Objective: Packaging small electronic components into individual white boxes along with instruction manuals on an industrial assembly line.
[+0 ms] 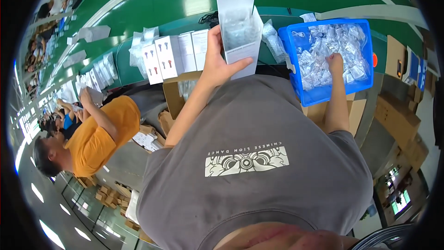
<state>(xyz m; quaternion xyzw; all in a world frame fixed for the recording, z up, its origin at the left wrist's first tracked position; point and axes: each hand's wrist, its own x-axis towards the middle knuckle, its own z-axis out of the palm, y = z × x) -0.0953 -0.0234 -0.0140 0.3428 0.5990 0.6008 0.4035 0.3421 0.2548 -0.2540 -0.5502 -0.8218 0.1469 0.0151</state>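
My left hand (219,64) is wrapped round a white carton (240,53), which is held upright with its top flap standing up. Clear bubble wrap (240,27) fills the carton's open mouth; what it covers cannot be made out. To the right, my right hand (336,63) reaches down into a blue plastic bin (340,94) heaped with small clear plastic bags (315,75). Its fingers are closed among the bags, and whatever they grip is hidden. A small white coiled cable (298,34) lies at the bin's far left corner.
Several white printed boxes (167,58) stand left of the carton on the green bench (175,24). Bubble-wrapped packs (274,41) lie between carton and bin. A co-worker in an orange shirt (104,134) handles a white box at left. Brown cardboard boxes (398,118) are at right.
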